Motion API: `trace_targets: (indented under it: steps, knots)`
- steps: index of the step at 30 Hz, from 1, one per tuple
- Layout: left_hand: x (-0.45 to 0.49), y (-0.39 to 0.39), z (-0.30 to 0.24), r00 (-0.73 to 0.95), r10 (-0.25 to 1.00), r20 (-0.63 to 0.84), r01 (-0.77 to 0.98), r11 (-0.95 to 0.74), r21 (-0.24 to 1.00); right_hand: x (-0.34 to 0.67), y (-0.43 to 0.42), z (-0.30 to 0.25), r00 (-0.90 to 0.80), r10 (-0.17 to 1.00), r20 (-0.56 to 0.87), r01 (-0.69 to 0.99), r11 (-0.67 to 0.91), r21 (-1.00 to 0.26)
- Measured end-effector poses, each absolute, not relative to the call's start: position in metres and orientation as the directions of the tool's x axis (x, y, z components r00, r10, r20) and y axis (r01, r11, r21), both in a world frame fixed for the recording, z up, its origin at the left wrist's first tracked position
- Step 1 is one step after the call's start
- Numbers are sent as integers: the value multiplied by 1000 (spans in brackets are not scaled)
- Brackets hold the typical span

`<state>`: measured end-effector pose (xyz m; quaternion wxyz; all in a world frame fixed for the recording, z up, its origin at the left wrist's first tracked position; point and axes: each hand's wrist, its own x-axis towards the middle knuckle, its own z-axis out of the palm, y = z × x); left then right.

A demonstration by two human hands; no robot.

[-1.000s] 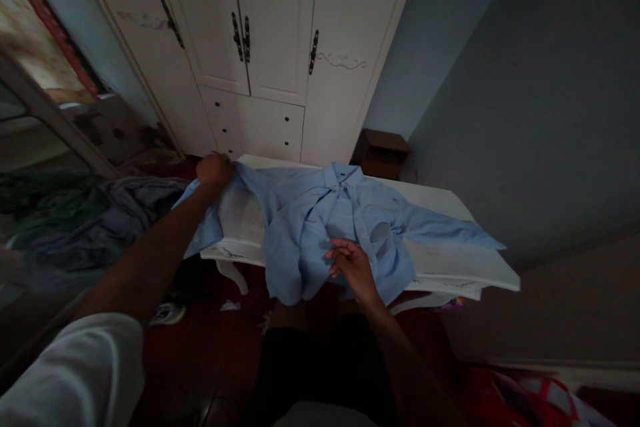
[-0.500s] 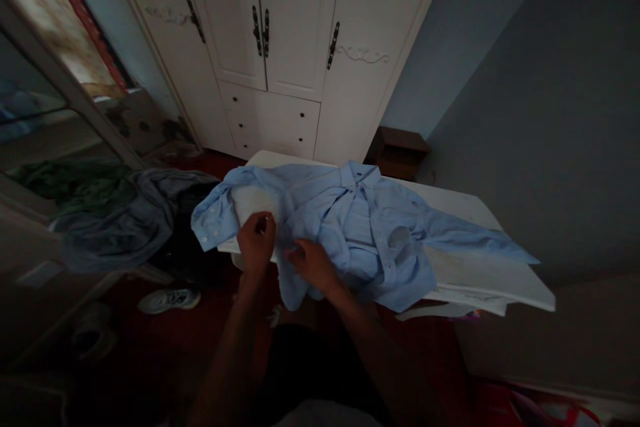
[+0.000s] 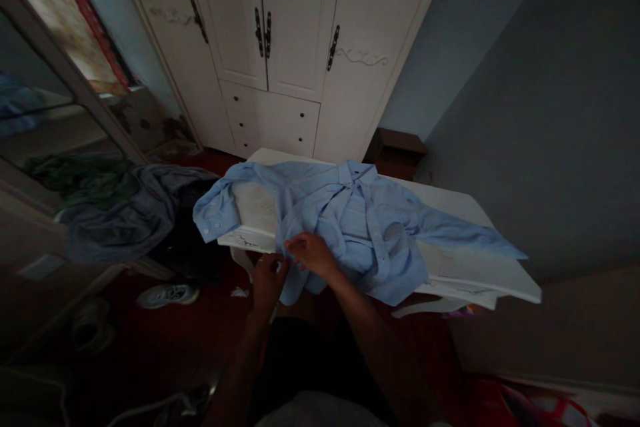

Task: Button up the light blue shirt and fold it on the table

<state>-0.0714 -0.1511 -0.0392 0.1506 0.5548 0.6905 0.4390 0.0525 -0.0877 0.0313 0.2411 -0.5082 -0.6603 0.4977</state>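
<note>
Hanging over the table edge [image 3: 465, 281] is a blue shirt [image 3: 349, 221]

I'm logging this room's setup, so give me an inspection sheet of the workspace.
Surface: white table, partly covered.
Job's things: light-blue shirt, spread out, creased, lower part overhanging the near edge.
Clutter: grey cloth and green cloth at left; shoe on the floor.
Hands: left hand and right hand close together by the shirt's lower part; grip unclear.
Cables: pale cord-like strip, identity unclear.
Surroundings: white wardrobe, doors closed.
</note>
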Motion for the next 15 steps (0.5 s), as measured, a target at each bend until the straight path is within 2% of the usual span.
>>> trace_targets:
  steps: [4,7,10,15]
  knots:
    - [-59,-165,-20,-329,793,513,731,-131,670,54,-92,45,-424,896,-133,482,99,-871]
    - [-41,-175,-8,-320,707,630,772,-191,606,59,-94,56,-397,916,-57,477,153,-865]
    - [-23,-182,-1,-320,683,656,781,-202,591,70,-95,60,-371,929,2,473,191,-860]
    - [-6,-188,1,-368,713,597,680,-231,696,87,-95,56,-349,937,7,368,144,-919]
